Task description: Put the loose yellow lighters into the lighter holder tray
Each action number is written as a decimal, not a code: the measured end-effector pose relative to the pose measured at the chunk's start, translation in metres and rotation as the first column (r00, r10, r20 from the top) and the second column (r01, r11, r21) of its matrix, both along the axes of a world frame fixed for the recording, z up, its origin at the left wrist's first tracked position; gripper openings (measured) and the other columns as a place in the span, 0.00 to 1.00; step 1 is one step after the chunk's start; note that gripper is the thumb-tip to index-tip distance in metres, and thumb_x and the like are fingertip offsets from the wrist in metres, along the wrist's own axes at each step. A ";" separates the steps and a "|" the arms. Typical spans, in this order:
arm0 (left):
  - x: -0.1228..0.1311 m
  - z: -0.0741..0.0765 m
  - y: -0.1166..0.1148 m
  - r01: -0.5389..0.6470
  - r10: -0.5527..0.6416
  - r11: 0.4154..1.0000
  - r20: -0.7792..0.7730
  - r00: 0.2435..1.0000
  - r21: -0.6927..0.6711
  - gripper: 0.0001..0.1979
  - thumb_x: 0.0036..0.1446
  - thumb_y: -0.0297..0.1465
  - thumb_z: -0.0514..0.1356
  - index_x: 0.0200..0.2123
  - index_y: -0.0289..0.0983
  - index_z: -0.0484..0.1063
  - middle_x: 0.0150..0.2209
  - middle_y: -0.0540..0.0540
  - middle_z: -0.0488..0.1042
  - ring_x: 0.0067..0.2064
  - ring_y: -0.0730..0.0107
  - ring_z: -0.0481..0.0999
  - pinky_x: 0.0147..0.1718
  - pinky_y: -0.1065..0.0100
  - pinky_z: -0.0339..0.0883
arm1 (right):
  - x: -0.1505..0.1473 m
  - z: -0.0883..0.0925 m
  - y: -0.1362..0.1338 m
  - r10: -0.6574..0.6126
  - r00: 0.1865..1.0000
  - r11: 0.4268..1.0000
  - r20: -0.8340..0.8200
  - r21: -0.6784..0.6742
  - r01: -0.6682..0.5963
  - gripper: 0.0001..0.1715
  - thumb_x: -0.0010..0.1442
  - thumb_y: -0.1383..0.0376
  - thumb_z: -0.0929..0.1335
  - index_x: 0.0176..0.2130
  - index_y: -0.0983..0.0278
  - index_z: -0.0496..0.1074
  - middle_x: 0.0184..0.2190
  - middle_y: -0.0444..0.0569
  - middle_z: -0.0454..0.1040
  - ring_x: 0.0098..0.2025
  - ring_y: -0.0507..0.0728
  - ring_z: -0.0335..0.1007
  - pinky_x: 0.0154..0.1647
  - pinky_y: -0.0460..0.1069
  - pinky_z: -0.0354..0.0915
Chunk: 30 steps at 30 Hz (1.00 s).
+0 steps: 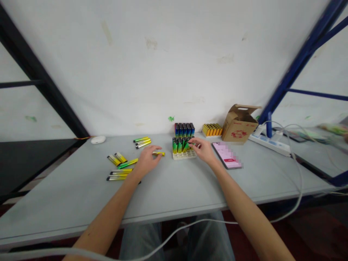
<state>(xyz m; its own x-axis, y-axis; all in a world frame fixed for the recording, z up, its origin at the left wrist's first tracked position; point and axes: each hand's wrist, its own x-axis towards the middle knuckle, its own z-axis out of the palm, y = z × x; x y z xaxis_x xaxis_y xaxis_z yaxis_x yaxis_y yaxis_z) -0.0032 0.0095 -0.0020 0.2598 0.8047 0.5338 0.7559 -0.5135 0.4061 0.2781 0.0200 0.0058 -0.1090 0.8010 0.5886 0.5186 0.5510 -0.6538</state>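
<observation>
My left hand [148, 159] is closed loosely around a slim yellow tube [160, 154], which points out between thumb and fingers just above the table. At the white holder tray [185, 156], my right hand [201, 148] pinches the black top of a green-and-yellow tube [186, 147] that leans among the others. Several green-and-yellow tubes [175, 145] with black tops stand upright in the tray's back rows, while holes show along its front. Left of my left hand, several yellow, green and silver tubes [119, 175] lie loose on the table.
Behind the tray stands a block of blue tubes [185, 129], with a block of orange-yellow tubes [212, 129] to its right. Farther right are an open cardboard box [239, 127], a phone [227, 156] and a power strip [272, 145]. A white case [98, 140] lies far left.
</observation>
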 end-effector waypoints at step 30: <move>0.028 0.000 -0.032 -0.399 0.364 0.916 -0.329 0.871 -0.044 0.26 0.63 0.44 0.49 0.55 0.32 0.67 0.57 0.28 0.65 0.60 0.36 0.60 0.52 0.31 0.56 | -0.015 -0.001 -0.008 -0.013 0.992 0.999 0.127 0.036 0.008 0.18 0.58 0.69 0.63 0.48 0.63 0.73 0.35 0.47 0.77 0.29 0.53 0.68 0.34 0.48 0.65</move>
